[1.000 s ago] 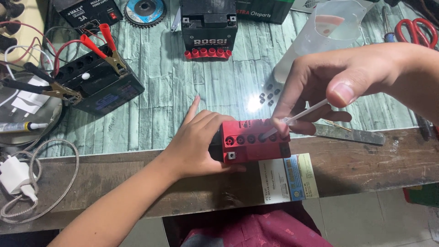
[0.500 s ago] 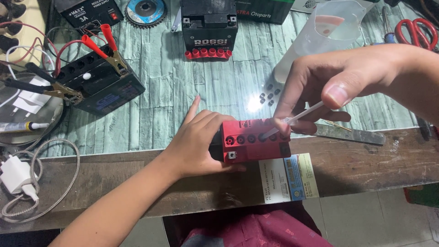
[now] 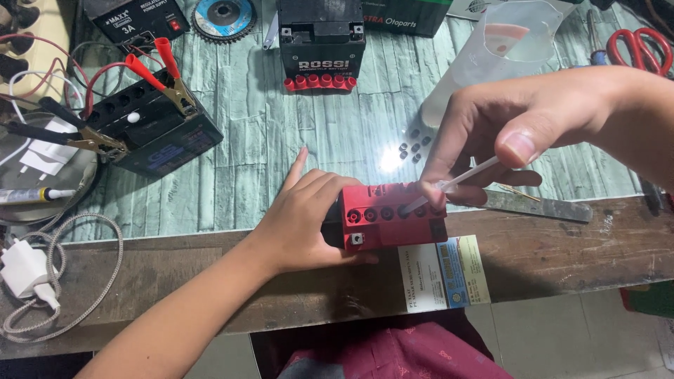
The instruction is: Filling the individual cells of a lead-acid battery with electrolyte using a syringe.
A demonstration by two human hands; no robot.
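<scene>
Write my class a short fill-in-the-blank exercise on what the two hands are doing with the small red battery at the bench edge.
1. The left hand steadies a small battery whose top is ____ in colour.
2. The right hand pokes a thin ____ stick into one of the battery's filler holes.
3. Far left, a larger black battery has ____ clips clamped to it.
4. Red-handled ____ lie at the far right corner.

Missing words: red; white; crocodile; scissors

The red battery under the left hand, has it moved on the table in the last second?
No. The red battery sits in the same spot against the table edge label, held by the left hand.
</scene>
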